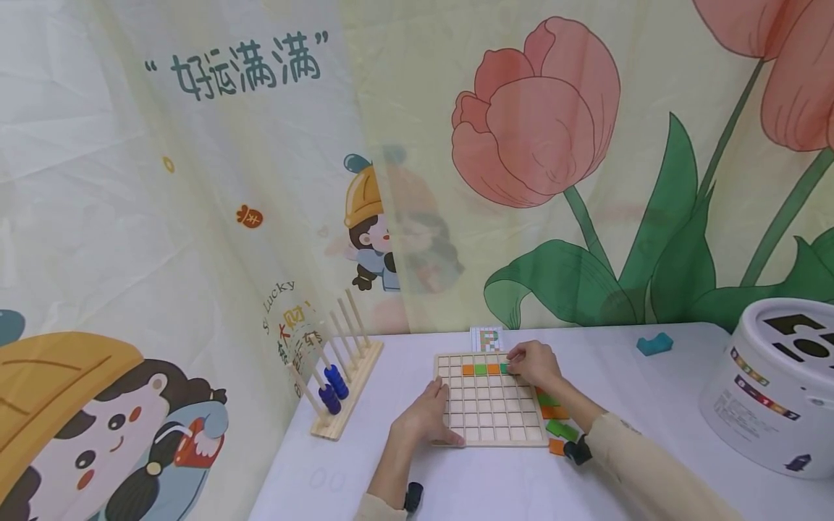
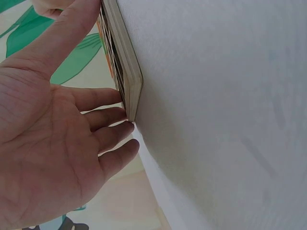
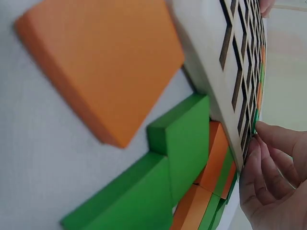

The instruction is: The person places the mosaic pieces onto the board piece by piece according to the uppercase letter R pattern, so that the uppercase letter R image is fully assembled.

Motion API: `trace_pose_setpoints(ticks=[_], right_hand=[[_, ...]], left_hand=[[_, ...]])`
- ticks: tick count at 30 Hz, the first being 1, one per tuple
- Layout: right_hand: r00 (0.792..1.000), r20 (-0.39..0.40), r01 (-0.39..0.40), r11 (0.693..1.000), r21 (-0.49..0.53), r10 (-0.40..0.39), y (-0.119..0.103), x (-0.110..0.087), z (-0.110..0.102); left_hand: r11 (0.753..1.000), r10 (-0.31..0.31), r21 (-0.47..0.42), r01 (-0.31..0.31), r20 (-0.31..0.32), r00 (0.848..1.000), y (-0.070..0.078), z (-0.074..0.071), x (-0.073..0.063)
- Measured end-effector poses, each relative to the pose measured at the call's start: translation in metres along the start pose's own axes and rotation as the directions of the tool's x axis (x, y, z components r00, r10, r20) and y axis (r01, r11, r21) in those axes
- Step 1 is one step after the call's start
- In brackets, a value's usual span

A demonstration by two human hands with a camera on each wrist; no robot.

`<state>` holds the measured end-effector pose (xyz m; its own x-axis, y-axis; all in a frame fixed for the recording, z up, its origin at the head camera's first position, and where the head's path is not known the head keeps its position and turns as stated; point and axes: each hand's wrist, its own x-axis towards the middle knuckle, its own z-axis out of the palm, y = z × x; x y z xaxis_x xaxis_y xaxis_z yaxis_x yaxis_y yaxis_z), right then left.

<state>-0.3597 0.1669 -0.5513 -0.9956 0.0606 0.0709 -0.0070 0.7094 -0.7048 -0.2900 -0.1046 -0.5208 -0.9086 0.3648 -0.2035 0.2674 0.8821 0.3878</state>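
Note:
A wooden grid board lies on the white table, its upper row holding orange and green square tiles. My right hand pinches a dark green tile between thumb and fingertips at the right end of that row. Along the board's left side rests my left hand, fingers straight against the edge and thumb at the near left corner. In the left wrist view the board edge touches its fingers. Loose orange tiles and green tiles lie beside the board's right edge.
A wooden peg rack with blue beads stands at the left. Behind the board is a small pattern card. A teal piece and a white bucket are at the right. A printed curtain hangs behind the table.

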Motion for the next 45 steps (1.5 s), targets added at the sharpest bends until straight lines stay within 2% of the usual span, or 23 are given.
trace_pose_setpoints(ticks=[8, 13, 16, 21, 28, 33, 39, 42, 45], right_hand=[[0.998, 0.029, 0.057, 0.997, 0.053, -0.059, 0.008, 0.006, -0.004], [0.992, 0.073, 0.098, 0.992, 0.083, -0.104, 0.012, 0.007, -0.014], [0.990, 0.072, 0.117, 0.987, 0.108, -0.125, 0.011, 0.004, -0.024], [0.994, 0.032, 0.101, 0.988, 0.113, -0.105, 0.008, -0.004, -0.043], [0.994, 0.039, 0.103, 0.992, 0.078, -0.106, 0.022, -0.012, -0.057], [0.989, 0.086, 0.114, 0.991, 0.069, -0.120, 0.033, -0.019, -0.064], [0.982, 0.170, 0.073, 0.997, 0.035, -0.078, 0.042, -0.027, -0.067], [0.980, 0.188, 0.066, 0.998, 0.020, -0.069, 0.044, -0.030, -0.067], [0.978, 0.188, 0.092, 0.996, 0.007, -0.091, 0.046, -0.032, -0.068]], left_hand=[[1.000, 0.003, 0.014, -0.003, -0.005, 1.000, 0.002, -0.001, 0.003], [1.000, 0.007, 0.002, -0.007, -0.001, 1.000, 0.003, -0.001, 0.004], [1.000, 0.007, -0.008, -0.007, 0.003, 1.000, 0.003, -0.001, 0.004], [1.000, 0.006, 0.000, -0.006, 0.000, 1.000, 0.004, -0.001, 0.004], [1.000, -0.004, 0.001, 0.004, 0.001, 1.000, 0.004, -0.003, 0.003], [1.000, -0.003, 0.003, 0.003, 0.002, 1.000, 0.003, -0.002, 0.002], [1.000, -0.006, -0.011, 0.006, 0.000, 1.000, 0.003, -0.001, 0.002], [1.000, -0.007, -0.003, 0.007, -0.001, 1.000, 0.001, 0.000, 0.002], [1.000, 0.000, 0.008, 0.000, 0.001, 1.000, 0.000, 0.001, 0.002]])
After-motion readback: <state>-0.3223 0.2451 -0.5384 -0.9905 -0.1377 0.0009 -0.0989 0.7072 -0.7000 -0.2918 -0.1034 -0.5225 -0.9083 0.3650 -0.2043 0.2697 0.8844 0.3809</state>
